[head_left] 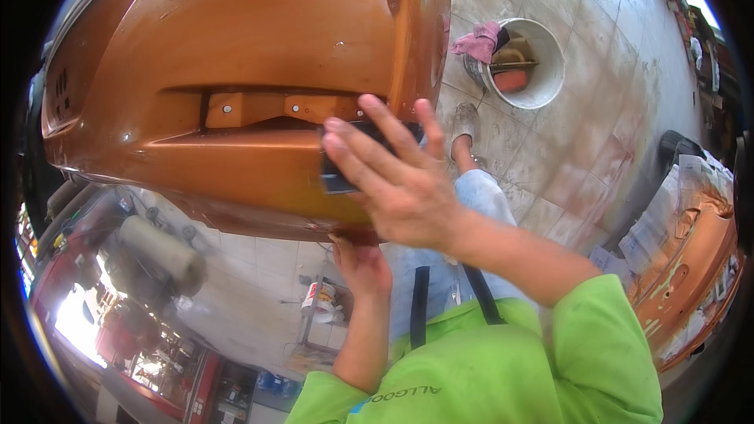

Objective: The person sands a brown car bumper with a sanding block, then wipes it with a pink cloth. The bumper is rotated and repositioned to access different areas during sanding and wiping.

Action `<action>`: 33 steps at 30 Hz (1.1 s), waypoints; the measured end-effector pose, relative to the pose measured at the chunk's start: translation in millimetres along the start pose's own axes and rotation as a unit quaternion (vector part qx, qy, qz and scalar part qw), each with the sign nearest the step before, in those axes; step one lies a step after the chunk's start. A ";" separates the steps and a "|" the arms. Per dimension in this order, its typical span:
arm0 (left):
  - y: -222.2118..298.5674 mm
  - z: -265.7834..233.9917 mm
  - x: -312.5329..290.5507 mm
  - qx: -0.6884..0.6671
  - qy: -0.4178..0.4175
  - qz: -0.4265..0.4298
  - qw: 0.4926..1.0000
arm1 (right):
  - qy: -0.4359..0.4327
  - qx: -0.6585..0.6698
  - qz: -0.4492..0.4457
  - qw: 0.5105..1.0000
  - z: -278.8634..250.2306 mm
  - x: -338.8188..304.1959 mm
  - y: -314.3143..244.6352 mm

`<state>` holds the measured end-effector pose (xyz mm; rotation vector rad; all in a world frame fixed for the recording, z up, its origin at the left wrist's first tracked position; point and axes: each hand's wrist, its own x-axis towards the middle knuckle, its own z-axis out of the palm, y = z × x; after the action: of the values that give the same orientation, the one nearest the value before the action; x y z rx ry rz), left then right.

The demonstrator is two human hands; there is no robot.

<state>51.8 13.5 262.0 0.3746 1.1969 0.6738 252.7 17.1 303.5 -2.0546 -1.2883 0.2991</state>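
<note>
Orange panel [259, 31], probably a bumper, sits before us at upper left, its recessed slot facing us. At its right end, our right hand [397, 173] lies flat, fingers spread, over a dark sheet [338, 180]. Our left hand [365, 271] meets the lower edge; its fingertips are partly hidden, so we cannot tell whether it pinches. Surface work looks under way: a yellowish patch [302, 208] shows beside the sheet, while the broad upper face is glossy; we cannot judge how much remains. Beyond, on the tiles, a white bucket [558, 63] holds a reddish block [512, 81] and brownish contents we cannot identify; a pink cloth [481, 42] drapes its rim.
</note>
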 end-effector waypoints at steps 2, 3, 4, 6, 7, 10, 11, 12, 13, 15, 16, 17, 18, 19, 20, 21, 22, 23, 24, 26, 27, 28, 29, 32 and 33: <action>-2.7 -17.5 -0.6 0.015 -0.001 0.019 1.000 | -0.004 -0.134 -0.072 0.988 -12.1 -25.0 42.4; -5.2 -24.8 0.1 0.032 0.003 0.020 0.999 | -0.009 -0.131 -0.072 0.989 -12.6 -30.4 50.4; -6.1 -23.5 -1.1 0.036 0.005 0.030 0.999 | -0.016 -0.127 -0.075 0.989 -12.5 -33.2 53.6; -7.3 -13.6 1.6 0.046 -0.003 0.039 0.998 | -0.031 -0.006 -0.006 0.999 -5.2 -17.3 19.7; -8.4 -12.6 2.0 0.050 -0.016 0.038 0.998 | -0.015 0.031 -0.006 0.999 1.0 -3.8 0.5; -6.9 -11.7 1.9 0.029 -0.027 0.024 0.999 | 0.002 0.090 0.005 0.996 6.5 13.7 -26.1; -4.4 -13.5 2.2 0.016 -0.024 0.017 0.999 | -0.002 0.066 0.005 0.998 2.3 8.3 -16.7; -1.9 -14.9 2.6 0.002 -0.021 0.011 1.000 | -0.007 0.042 0.004 0.999 -5.8 -1.6 2.1; -0.2 -13.8 1.8 0.012 -0.024 0.007 1.000 | 0.001 -0.030 -0.027 0.999 -9.3 -12.4 23.4; -0.5 0.5 1.4 0.024 0.001 0.024 0.999 | -0.004 -0.067 -0.030 0.997 -11.8 -20.0 34.0; -0.6 7.2 2.5 0.027 0.013 0.032 0.999 | -0.008 -0.064 -0.014 0.998 -8.8 -16.6 27.4; -4.7 0.0 7.3 0.022 0.001 0.032 0.999 | -0.010 -0.028 0.007 1.000 -2.2 -6.8 12.7; -8.3 -4.6 8.5 0.039 -0.014 0.026 0.999 | -0.009 0.010 0.025 1.000 6.7 9.1 -6.1; -11.1 -9.2 7.5 0.056 -0.029 0.028 0.998 | -0.006 0.022 0.012 1.000 14.1 24.8 -23.4; -6.6 -8.9 8.4 0.074 -0.041 0.039 0.996 | -0.004 0.044 0.000 0.999 19.4 38.9 -40.9; -4.9 -6.7 6.0 0.068 -0.016 0.010 0.998 | -0.001 0.026 -0.005 1.000 19.3 42.5 -46.3; -5.8 -13.2 3.1 0.026 -0.034 0.006 0.999 | 0.002 0.017 -0.016 1.000 20.5 40.2 -53.7; -6.1 -18.3 0.6 -0.016 -0.053 0.009 0.998 | -0.010 0.003 -0.023 1.000 14.3 30.7 -53.6; -1.8 -10.0 -0.8 -0.012 -0.005 0.008 1.000 | -0.016 -0.012 -0.034 0.999 7.7 19.1 -40.6; -4.8 -15.5 0.4 -0.014 0.039 0.004 0.999 | 0.024 -0.022 -0.018 0.999 9.2 -17.6 -9.2; -1.6 -9.0 -2.2 0.007 0.048 0.019 0.999 | 0.027 -0.030 -0.010 0.999 13.5 -33.4 1.9; -0.5 -9.0 -0.1 0.003 0.048 0.022 0.999 | 0.016 -0.041 -0.014 0.999 11.7 -33.3 -0.6; -4.0 -10.1 -1.2 -0.002 0.046 0.015 0.999 | 0.011 -0.026 -0.007 1.000 10.1 -19.2 -7.3; -5.6 -10.9 1.4 -0.011 0.043 0.004 0.999 | -0.001 0.024 0.024 0.999 7.0 18.7 -30.6; -7.6 -8.7 -0.8 -0.018 0.052 0.010 0.998 | -0.005 0.042 0.038 0.998 5.8 24.6 -34.1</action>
<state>45.6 6.6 255.1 0.3258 1.2788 0.7377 237.5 50.1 325.4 -2.0362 -1.1858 0.3928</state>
